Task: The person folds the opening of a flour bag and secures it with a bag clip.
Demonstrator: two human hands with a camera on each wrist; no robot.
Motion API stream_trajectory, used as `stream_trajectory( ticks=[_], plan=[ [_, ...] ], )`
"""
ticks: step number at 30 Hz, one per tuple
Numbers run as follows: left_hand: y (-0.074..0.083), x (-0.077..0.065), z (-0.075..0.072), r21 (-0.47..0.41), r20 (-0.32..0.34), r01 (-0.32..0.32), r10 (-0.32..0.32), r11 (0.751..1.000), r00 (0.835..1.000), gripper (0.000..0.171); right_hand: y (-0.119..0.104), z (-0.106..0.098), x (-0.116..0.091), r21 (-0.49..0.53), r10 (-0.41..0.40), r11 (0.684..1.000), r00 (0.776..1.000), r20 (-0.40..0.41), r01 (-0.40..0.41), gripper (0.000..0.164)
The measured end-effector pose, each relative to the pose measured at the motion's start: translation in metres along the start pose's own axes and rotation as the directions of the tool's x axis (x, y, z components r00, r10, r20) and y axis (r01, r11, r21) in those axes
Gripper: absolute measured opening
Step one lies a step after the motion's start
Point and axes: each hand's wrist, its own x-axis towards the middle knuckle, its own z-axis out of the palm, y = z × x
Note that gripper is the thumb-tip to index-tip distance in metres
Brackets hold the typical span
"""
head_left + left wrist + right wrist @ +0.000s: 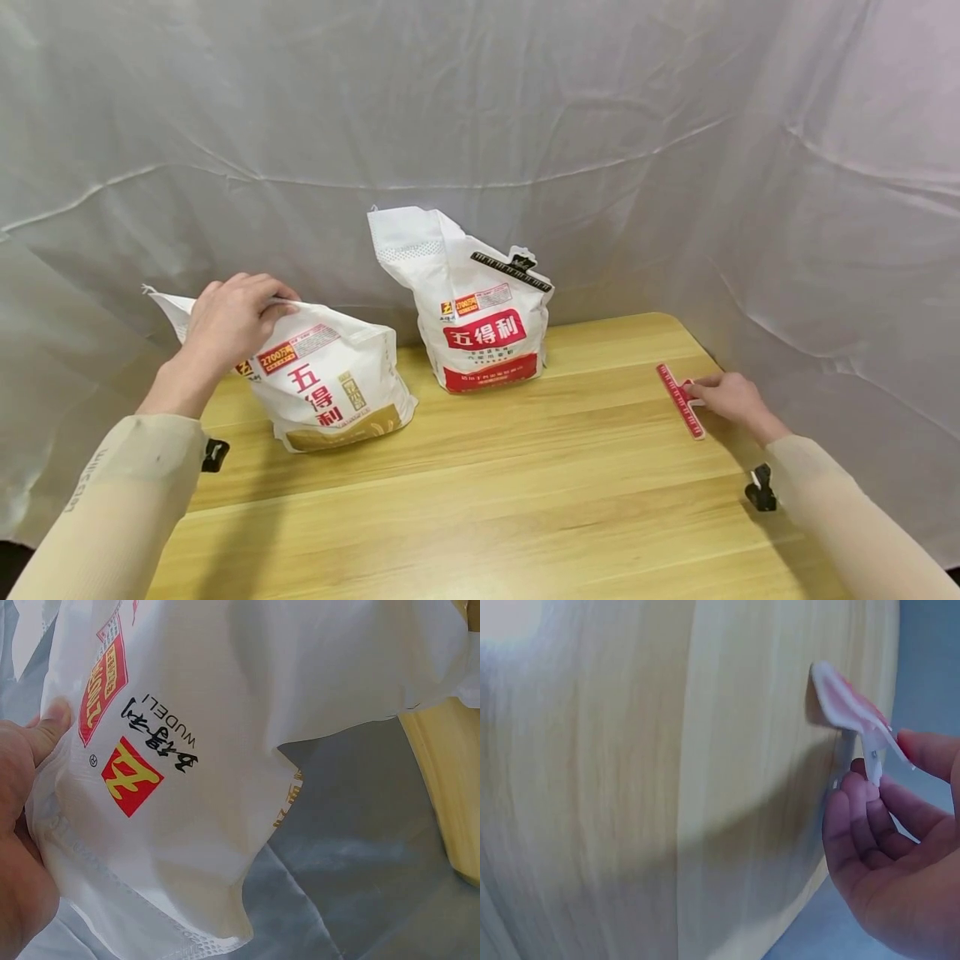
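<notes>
On the left of the table stands a white flour bag (322,375) with red lettering and a gold band at its base. Its top leans left, and my left hand (236,312) grips that upper edge. The left wrist view shows the thumb pressed on the white bag (202,697); the other fingers are mostly hidden. At the table's right side my right hand (731,398) pinches the handle of a red bag clip (681,402). From the right wrist, the clip (847,705) appears tilted, between the thumb and curled fingers.
A second white flour bag (491,358), with a red base band, stands upright at the back middle. A black bag clip (512,271) sits across its folded top corner. Grey cloth (300,100) hangs behind and beside the wooden table (525,483).
</notes>
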Motion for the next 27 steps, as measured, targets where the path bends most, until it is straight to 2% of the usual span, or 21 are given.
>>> stream_trajectory(
  ticks=[5, 10, 19, 27],
  plan=[
    [-0.001, 0.000, 0.001, -0.001, -0.003, -0.002, 0.002, 1.000, 1.000, 0.007, 0.001, 0.002, 0.000, 0.097, 0.033, 0.995, 0.999, -0.017, -0.031, 0.052],
    [-0.001, 0.000, 0.001, -0.002, 0.007, 0.006, -0.006, 1.000, 1.000, 0.008, -0.008, 0.004, -0.005, 0.192, 0.047, 0.980, 0.999, -0.024, -0.042, 0.058],
    [-0.002, -0.001, 0.001, -0.001, -0.003, 0.001, -0.001, 1.000, 1.000, 0.008, -0.044, 0.013, -0.016, 0.266, -0.033, 0.962, 0.992, -0.120, 0.064, 0.060],
    [-0.002, -0.001, 0.002, -0.009, 0.005, 0.009, -0.009, 1.000, 1.000, 0.008, -0.072, 0.025, -0.023, 0.387, -0.095, 0.910, 0.983, -0.154, 0.149, 0.057]
  ],
)
